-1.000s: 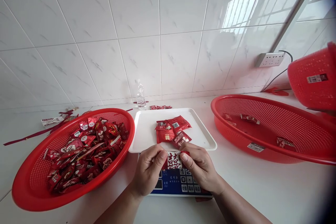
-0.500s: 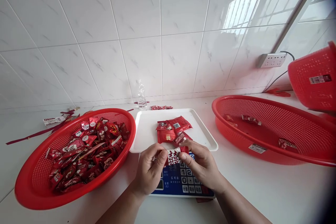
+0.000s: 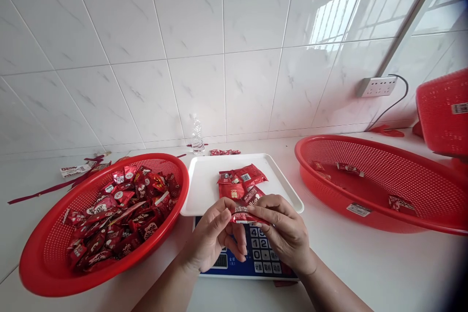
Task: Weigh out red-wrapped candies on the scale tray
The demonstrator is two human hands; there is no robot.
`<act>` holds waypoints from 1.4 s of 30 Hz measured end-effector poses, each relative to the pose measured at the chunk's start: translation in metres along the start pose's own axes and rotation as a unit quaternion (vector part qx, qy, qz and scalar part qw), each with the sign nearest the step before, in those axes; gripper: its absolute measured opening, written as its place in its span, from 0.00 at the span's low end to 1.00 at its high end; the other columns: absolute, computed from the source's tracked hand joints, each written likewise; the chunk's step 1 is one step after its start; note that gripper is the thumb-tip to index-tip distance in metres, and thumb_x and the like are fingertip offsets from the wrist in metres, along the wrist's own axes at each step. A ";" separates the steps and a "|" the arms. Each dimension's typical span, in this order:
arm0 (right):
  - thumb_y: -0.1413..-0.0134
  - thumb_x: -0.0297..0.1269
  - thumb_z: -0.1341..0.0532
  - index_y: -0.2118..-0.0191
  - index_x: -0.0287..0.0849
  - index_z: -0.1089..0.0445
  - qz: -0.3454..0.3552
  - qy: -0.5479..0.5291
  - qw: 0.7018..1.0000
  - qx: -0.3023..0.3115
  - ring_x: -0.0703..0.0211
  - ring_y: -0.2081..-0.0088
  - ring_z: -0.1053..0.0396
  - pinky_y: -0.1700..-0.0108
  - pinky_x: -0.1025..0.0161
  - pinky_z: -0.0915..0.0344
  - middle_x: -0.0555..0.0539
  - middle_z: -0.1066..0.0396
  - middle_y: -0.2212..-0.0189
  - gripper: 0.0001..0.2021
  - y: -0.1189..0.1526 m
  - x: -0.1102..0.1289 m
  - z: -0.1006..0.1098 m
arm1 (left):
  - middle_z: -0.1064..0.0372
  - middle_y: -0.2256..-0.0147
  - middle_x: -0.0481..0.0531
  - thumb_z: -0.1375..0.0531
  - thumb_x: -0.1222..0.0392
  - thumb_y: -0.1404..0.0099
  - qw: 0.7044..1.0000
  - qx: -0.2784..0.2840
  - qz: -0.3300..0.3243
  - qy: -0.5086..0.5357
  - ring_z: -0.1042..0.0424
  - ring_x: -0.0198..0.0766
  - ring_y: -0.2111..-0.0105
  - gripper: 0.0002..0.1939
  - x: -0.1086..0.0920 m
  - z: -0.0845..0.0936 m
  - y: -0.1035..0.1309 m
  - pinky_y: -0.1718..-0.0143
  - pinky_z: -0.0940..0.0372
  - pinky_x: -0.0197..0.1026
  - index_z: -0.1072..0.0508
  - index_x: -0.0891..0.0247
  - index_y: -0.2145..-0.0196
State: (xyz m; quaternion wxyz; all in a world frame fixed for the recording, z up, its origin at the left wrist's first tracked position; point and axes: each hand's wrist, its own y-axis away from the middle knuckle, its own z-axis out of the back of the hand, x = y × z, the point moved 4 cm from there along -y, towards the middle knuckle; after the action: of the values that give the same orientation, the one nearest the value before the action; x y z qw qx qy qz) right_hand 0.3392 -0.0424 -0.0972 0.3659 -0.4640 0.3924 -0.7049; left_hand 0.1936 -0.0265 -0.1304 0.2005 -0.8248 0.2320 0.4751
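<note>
Two bare hands hold a small red-and-white wrapped packet (image 3: 245,215) level above the near side of a white tray (image 3: 200,175). The left hand (image 3: 216,240) pinches one end between thumb and forefinger, its other fingers loosely curled; the right hand (image 3: 287,234) grips the other end, fingers close together. The packet's printing is tilted too far to read.

Under the hands is a blue scale panel (image 3: 239,267) with pale keys: 4, 1, 2, 0 and a dot are legible, with 计数 on a lower key and 金额 (元) beside a small display. Several red packets (image 3: 232,191) lie grouped on the tray, one with a gold double-happiness sign (囍), another with a white barcode patch.

At left, a red perforated basket (image 3: 34,258) holds a heap of red wrapped pieces (image 3: 113,224), many with white characters too small to read. At right, a wide red basket (image 3: 318,202) holds a few, and bears a white barcode label (image 3: 359,209). Behind the tray stand a clear bottle (image 3: 197,137), with no brand legible, and a row of small red packets (image 3: 224,152).
</note>
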 end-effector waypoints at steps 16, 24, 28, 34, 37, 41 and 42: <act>0.38 0.41 0.46 0.73 0.42 0.37 -0.138 -0.028 0.990 0.026 0.65 0.77 0.40 0.76 0.66 0.40 0.52 0.38 0.79 0.13 0.002 -0.009 -0.006 | 0.28 0.70 0.46 0.36 0.58 0.38 0.995 -0.035 -0.089 -0.038 0.28 0.30 0.72 0.12 -0.009 -0.004 0.003 0.70 0.32 0.34 0.36 0.60 0.61; 0.38 0.33 0.47 0.74 0.43 0.35 -0.079 0.000 0.995 0.065 0.65 0.79 0.40 0.75 0.66 0.42 0.52 0.36 0.81 0.13 -0.004 0.004 -0.009 | 0.31 0.74 0.47 0.43 0.50 0.34 0.977 -0.060 -0.134 -0.153 0.31 0.32 0.74 0.12 -0.010 0.001 0.005 0.70 0.33 0.36 0.34 0.62 0.63; 0.37 0.41 0.49 0.74 0.42 0.36 -0.110 -0.038 0.990 0.085 0.64 0.77 0.37 0.74 0.66 0.40 0.50 0.34 0.79 0.16 -0.003 0.001 -0.009 | 0.34 0.75 0.45 0.46 0.53 0.32 0.932 -0.104 -0.167 -0.304 0.33 0.30 0.76 0.10 -0.014 0.000 0.010 0.72 0.37 0.32 0.33 0.62 0.65; 0.36 0.36 0.50 0.77 0.42 0.40 -0.115 0.017 0.991 0.061 0.67 0.80 0.42 0.77 0.68 0.43 0.53 0.40 0.82 0.16 0.000 -0.003 -0.008 | 0.39 0.76 0.44 0.47 0.54 0.31 0.903 -0.085 -0.181 -0.379 0.37 0.29 0.77 0.10 -0.017 -0.005 0.011 0.73 0.40 0.31 0.35 0.61 0.68; 0.36 0.34 0.50 0.77 0.43 0.41 -0.084 0.030 0.995 0.042 0.67 0.80 0.42 0.77 0.68 0.44 0.53 0.41 0.83 0.16 0.000 0.000 -0.007 | 0.39 0.74 0.44 0.44 0.50 0.34 0.921 -0.065 -0.158 -0.349 0.38 0.30 0.75 0.11 -0.017 -0.008 0.010 0.72 0.40 0.32 0.34 0.61 0.65; 0.36 0.35 0.51 0.76 0.43 0.41 -0.069 0.011 0.997 0.029 0.66 0.80 0.41 0.77 0.68 0.43 0.53 0.40 0.82 0.16 0.000 0.001 -0.006 | 0.35 0.71 0.47 0.41 0.50 0.37 0.933 -0.020 -0.133 -0.335 0.37 0.32 0.73 0.14 -0.014 -0.014 0.010 0.69 0.39 0.34 0.31 0.63 0.61; 0.35 0.36 0.51 0.76 0.43 0.41 -0.066 0.003 0.997 0.032 0.66 0.79 0.41 0.77 0.68 0.42 0.53 0.40 0.82 0.16 0.000 0.002 -0.006 | 0.34 0.71 0.48 0.41 0.51 0.36 0.933 -0.019 -0.132 -0.333 0.37 0.32 0.72 0.13 -0.012 -0.014 0.011 0.69 0.39 0.34 0.29 0.63 0.61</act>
State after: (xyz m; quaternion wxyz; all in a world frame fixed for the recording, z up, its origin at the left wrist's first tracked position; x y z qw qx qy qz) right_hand 0.3327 -0.0424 -0.0982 0.3326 -0.4745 0.3392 -0.7411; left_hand 0.1913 -0.0402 -0.1143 0.3115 -0.6458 0.0321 0.6964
